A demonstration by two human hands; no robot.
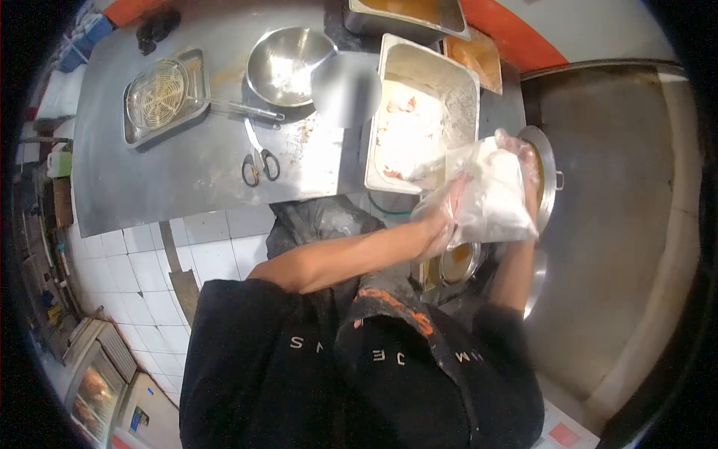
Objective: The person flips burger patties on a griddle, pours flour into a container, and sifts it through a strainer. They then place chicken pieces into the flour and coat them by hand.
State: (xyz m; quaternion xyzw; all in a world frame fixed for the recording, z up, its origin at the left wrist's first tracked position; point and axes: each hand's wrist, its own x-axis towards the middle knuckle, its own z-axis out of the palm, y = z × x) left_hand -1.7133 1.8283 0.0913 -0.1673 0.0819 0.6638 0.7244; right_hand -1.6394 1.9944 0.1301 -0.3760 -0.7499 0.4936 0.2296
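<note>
A clear plastic bag of white powder is held up between both my hands, tilted at the near right corner of a deep metal pan. My left hand reaches across from the left and grips the bag's left side. Against its right side, my right hand is closed on the plastic, its fingers partly covered by the bag. White powder with small reddish-brown bits lies in the deep metal pan, right beside the bag.
On the steel table are scissors, a metal bowl and a wire strainer on a shallow tray. A large round pot stands at the right. An orange-filled pan sits at the back.
</note>
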